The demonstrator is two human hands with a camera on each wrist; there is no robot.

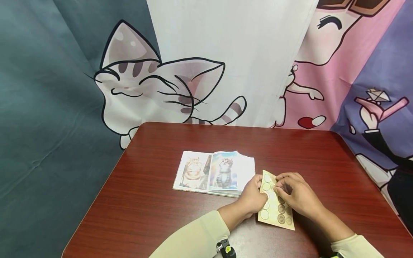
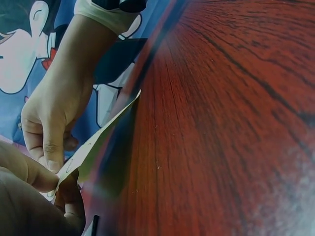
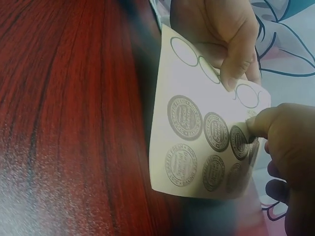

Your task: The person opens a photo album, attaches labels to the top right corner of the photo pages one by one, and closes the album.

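A cream sheet of round stickers (image 1: 274, 211) is held up off the table, tilted. My left hand (image 1: 253, 197) grips its left edge, thumb on the front and fingers behind. Blank rings fill the column by this thumb, while printed brown round stickers (image 3: 185, 118) fill the others. At the sheet's upper right, my right hand (image 1: 298, 193) pinches at a round sticker (image 3: 239, 142) with thumb and index finger. In the right wrist view the right thumb covers part of that sticker. The left wrist view shows the sheet (image 2: 81, 152) nearly edge-on between both hands.
An open photo album (image 1: 193, 186) with cat pictures lies just beyond my left hand. Both rest over a reddish-brown wooden table (image 1: 145, 215). Cartoon-printed curtains (image 1: 258, 43) hang behind the table's far edge.
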